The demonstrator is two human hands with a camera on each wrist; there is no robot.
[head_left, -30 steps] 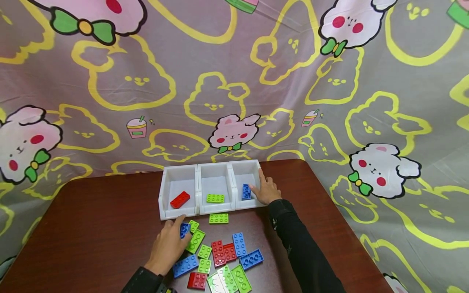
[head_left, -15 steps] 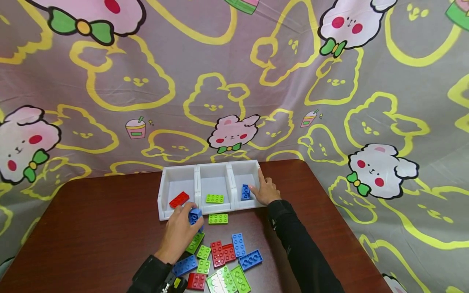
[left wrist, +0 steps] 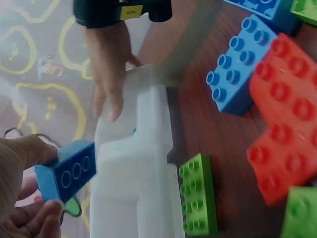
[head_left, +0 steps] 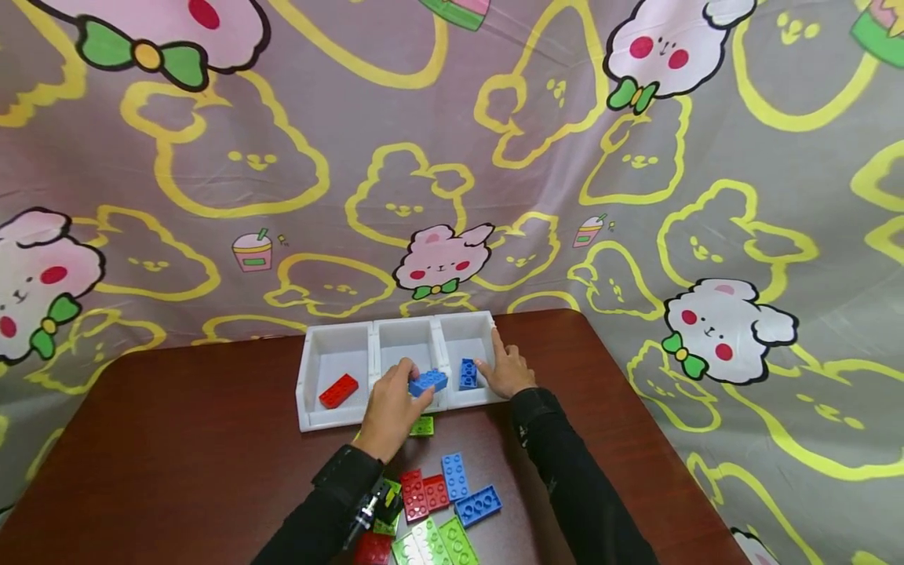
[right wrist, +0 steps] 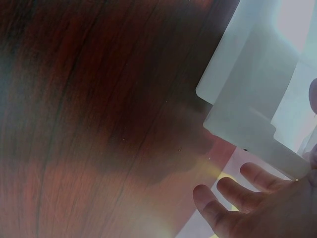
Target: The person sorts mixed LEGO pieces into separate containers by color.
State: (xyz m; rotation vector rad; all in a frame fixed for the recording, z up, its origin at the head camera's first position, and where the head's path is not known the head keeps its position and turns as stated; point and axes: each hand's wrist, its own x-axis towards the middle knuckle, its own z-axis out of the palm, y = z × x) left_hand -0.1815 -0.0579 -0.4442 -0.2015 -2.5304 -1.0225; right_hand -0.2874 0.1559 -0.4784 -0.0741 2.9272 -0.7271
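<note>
My left hand (head_left: 390, 408) pinches a blue toy building brick (head_left: 428, 382) between thumb and fingers, over the front of the white three-compartment box (head_left: 335, 420). The brick's hollow underside faces the camera in the left wrist view. At the box's right end my right hand (head_left: 510, 373) rests over the side wall, its thumb inside the right compartment. Three fingers (right wrist: 237, 193) stretch loosely outside that wall in the right wrist view. Another blue brick (head_left: 468, 375) sits in the right compartment, a red brick (head_left: 339, 391) in the left. My left hand and its brick hide the middle compartment's front.
A green brick (left wrist: 198, 196) lies just in front of the box. Nearer me on the brown table (head_left: 176, 439) are red bricks (head_left: 413, 496), blue bricks (head_left: 478, 505) and green bricks (head_left: 427, 541), partly covered by my left sleeve. A patterned cloth (head_left: 282, 180) hangs behind.
My left hand has lifted the blue brick from the pile and carried it right and forward over the box's middle. My right hand has stayed at the box's right wall.
</note>
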